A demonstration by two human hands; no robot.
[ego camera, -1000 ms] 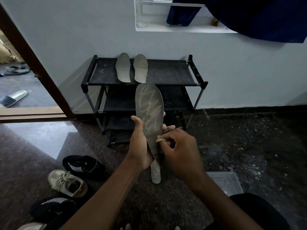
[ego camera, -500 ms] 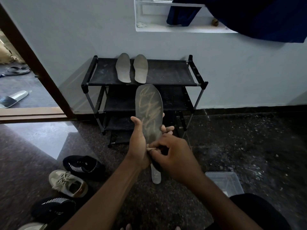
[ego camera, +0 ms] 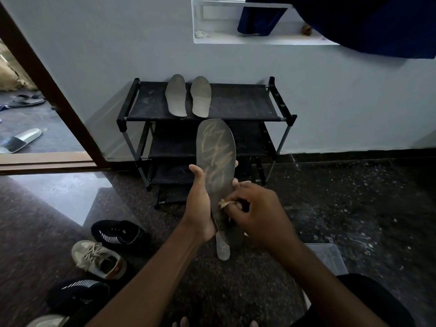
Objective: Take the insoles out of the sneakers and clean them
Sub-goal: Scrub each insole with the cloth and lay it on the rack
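A dark speckled floor beside a pale wall, seen from the wearer's head; at centre, the left hand grips a grey insole round its middle, thumb along the left edge and fingertips showing past the right edge; the insole is held in the air in front of the rack, toe end up and away, heel end toward the person, its forefoot marked with pale tan zigzag streaks. The right hand, fingers curled, pinches a small pale scrap against the face of the insole near its waist; what the scrap is made of cannot be told.

Just behind stands a black shoe rack against the wall; a pair of insoles lies side by side on its top shelf, toes toward the wall. On the floor at lower left sit a black sneaker with white stripes, a beige sneaker touching it, and a second black sneaker nearer the camera; at lower right, a clear plastic container shows partly behind the right forearm.

Farther out, a brown door frame opens at left onto a floor with a slide sandal; above, a dark blue cloth hangs across a white window sill.
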